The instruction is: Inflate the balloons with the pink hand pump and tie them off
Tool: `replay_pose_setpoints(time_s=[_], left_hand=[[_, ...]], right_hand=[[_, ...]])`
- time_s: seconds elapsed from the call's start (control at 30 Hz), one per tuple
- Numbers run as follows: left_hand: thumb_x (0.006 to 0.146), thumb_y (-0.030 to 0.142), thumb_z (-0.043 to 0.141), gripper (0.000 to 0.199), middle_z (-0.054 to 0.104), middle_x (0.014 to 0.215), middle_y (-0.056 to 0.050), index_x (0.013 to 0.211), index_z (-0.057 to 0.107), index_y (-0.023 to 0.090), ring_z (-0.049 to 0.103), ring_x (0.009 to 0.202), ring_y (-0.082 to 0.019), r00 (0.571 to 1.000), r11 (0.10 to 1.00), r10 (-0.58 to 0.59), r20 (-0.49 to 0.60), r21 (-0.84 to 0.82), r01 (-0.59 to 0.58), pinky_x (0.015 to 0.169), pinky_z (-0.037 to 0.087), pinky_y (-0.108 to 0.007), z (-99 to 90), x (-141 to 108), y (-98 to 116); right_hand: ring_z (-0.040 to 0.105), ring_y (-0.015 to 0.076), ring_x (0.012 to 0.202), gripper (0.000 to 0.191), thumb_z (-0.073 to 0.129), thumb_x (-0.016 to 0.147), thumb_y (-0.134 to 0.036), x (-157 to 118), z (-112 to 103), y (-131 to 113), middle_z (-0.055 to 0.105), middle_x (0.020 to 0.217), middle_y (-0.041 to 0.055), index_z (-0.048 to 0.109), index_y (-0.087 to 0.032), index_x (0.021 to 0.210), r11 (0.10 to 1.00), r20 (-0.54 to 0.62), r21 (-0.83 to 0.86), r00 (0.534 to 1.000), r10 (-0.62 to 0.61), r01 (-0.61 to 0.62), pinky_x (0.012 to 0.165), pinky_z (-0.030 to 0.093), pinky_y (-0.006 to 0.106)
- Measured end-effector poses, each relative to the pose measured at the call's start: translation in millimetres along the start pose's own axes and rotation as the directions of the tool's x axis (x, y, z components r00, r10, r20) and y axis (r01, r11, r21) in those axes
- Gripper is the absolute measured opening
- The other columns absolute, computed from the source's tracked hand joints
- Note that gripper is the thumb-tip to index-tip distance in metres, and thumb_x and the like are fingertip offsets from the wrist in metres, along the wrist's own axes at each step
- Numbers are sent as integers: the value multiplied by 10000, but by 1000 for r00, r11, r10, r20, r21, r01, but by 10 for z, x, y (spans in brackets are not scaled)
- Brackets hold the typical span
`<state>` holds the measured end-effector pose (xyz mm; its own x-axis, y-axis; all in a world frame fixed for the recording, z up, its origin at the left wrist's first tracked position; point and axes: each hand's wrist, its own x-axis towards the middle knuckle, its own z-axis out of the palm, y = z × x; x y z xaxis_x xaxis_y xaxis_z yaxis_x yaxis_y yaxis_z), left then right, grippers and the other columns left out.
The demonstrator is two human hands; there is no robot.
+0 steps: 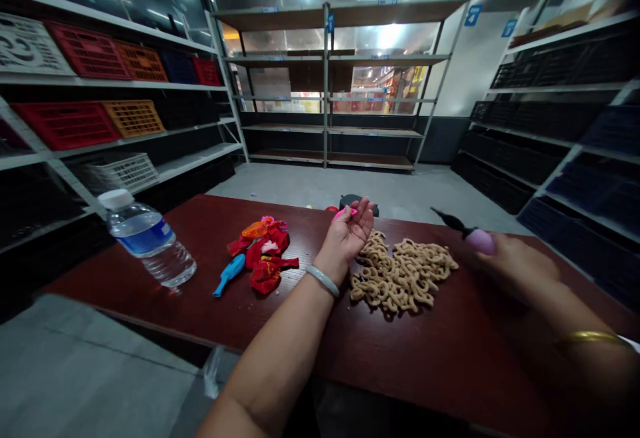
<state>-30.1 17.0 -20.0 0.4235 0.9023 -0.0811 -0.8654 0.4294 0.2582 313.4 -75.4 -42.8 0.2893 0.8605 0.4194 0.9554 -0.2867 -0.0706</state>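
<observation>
My left hand (351,228) is palm up above the table, with its fingers loosely curled. Under the thumb is a small pink balloon (345,213), limp and mostly hidden by the hand. My right hand (520,265), blurred by motion, grips a purple-and-black tool (481,241); its rounded end is purple and its thin black tip points to the far left. Between the hands lies a heap of tan ring-shaped pieces (400,275). Left of my forearm rest several limp red balloons (267,271), with orange and pink ones among them, and a blue balloon (230,273).
A capped water bottle (150,238) stands at the left of the dark red table (200,311). Beyond are metal shelves (327,91) and, to the left, crates (65,125) on a rack. Dark crates (540,111) fill the right rack. A dark round object (360,203) shows behind the table.
</observation>
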Motion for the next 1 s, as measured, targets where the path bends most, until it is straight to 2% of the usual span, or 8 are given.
replay_pose_setpoints(time_s=[0.03,0.1,0.2,0.3,0.5,0.7,0.83,1.0], left_hand=[[949,145,483,176,732,1043,-109,851,630,144,702,1039,-207,1000,1000,5,-1,-5,-5,827,588,-301,-12,6,10],[944,151,482,191,722,1108,-118,812,621,151,680,1098,-216,1000,1000,11,-4,-6,-11,859,580,-322,-23,11,45],[951,172,448,231,698,1192,-133,790,613,152,658,1140,-215,997,998,70,-17,-3,-71,882,569,-338,-28,14,118],[971,211,391,296,665,1262,-159,774,602,147,652,1144,-212,987,989,151,-50,5,-151,889,558,-345,-42,25,178],[971,249,397,296,673,1262,-130,793,621,173,619,1205,-223,985,979,174,-3,109,-173,887,546,-349,-97,70,140],[985,312,418,296,677,1263,-109,818,628,187,593,1246,-218,985,974,171,30,146,-174,935,536,-358,-131,83,57],[996,332,419,299,691,1233,-108,805,594,184,631,1185,-213,985,972,172,21,159,-173,935,530,-364,-99,68,26],[963,313,519,180,700,1213,-106,856,582,183,672,1081,-195,970,936,241,-19,270,-227,929,520,-347,-49,60,-68]], right_hand=[[651,303,641,470,542,858,-538,13,-75,-154,711,898,238,705,-156,1077,999,-4,-32,1000,12,-12,494,355,389],[670,327,801,567,512,888,-525,33,-230,-525,686,1109,236,590,-158,1313,996,-68,-24,993,-92,91,549,390,395],[664,306,864,576,523,893,-513,-18,-366,-1087,670,1192,159,523,-232,1396,967,-146,25,958,-246,253,617,431,392],[664,284,853,562,534,884,-513,-152,-318,-1417,679,1163,103,533,-255,1383,941,-152,60,935,-321,332,616,451,376],[667,268,894,555,592,848,-441,-291,-99,-1404,681,1146,60,533,-274,1374,900,-138,68,897,-419,431,665,481,369],[669,267,845,552,597,836,-442,-291,-130,-1362,686,1118,66,534,-282,1360,908,-97,64,908,-408,415,633,465,369],[670,266,841,547,580,847,-447,-302,-135,-1361,681,1138,72,527,-279,1365,910,-74,62,911,-405,409,631,463,368],[666,278,868,565,589,836,-438,-299,-120,-1344,688,1111,85,520,-277,1373,913,-83,74,915,-395,401,628,459,369]])
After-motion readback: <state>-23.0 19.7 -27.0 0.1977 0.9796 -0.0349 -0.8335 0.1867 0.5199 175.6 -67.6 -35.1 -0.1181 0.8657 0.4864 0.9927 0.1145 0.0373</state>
